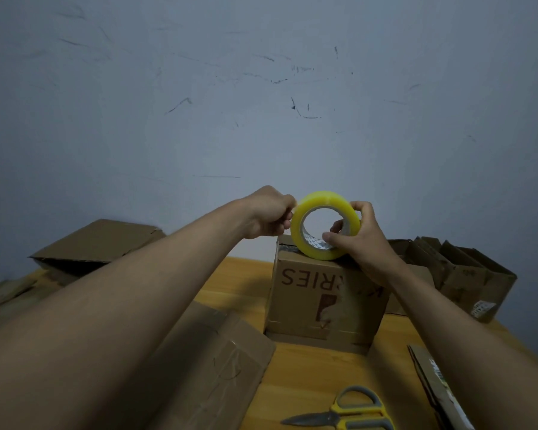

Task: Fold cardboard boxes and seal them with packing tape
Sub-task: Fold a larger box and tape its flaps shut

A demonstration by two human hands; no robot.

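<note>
Right hand (359, 240) grasps one translucent yellow packing tape roll (325, 225), thumb through core; left hand (269, 214) pinches at roll's left edge. Roll stands upright atop one brown printed cardboard box (326, 301) on wooden table (317, 380). One pair yellow-grey scissors (347, 412) near front edge; several flattened and open cardboard boxes around.

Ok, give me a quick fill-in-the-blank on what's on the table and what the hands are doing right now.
1. The right hand holds a yellow roll of ____ with its thumb through the core.
2. The roll rests on top of the upright cardboard ____.
3. The left hand pinches at the roll's ____ edge.
4. The ____ with yellow and grey handles lie on the wooden table, near the front edge.

Missing words: tape; box; left; scissors
</note>
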